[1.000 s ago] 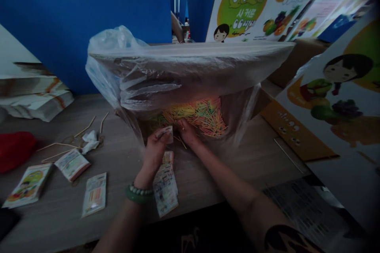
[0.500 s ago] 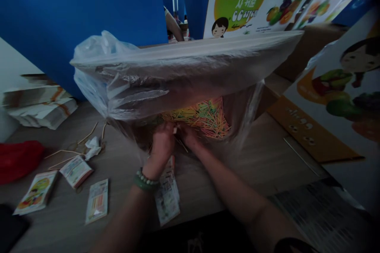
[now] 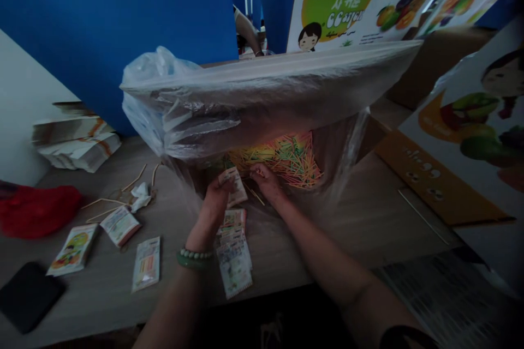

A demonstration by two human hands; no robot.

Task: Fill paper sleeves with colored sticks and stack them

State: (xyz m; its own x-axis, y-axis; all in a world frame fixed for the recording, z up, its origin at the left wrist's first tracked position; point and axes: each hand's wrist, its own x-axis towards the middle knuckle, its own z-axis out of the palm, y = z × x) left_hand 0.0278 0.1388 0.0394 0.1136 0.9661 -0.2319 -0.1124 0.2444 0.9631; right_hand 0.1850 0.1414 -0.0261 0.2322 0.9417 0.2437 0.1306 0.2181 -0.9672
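Note:
My left hand (image 3: 216, 196) is closed on a small printed packet (image 3: 236, 188), held at the mouth of a plastic-lined cardboard box (image 3: 270, 92). Beside it, my right hand (image 3: 267, 181) has its fingers pinched together over the sticks; whatever lies between them is too small to make out. Thin coloured sticks (image 3: 292, 161), in orange, green and yellow, lie heaped inside the box. Below my left hand, several flat printed packets (image 3: 235, 267) overlap on the table.
Filled-looking packets (image 3: 146, 264) lie at left, near a red bag (image 3: 39, 210) and a dark flat object (image 3: 30, 297). Stacked flat packets (image 3: 77, 144) stand further back. Printed cartons (image 3: 470, 142) stand at right. Another person's arm (image 3: 248, 30) shows behind the blue partition (image 3: 118, 5).
My hands were together at the box opening; now they are apart. My left hand has drawn left with the packet, which shows clearly. The whole view has shifted slightly.

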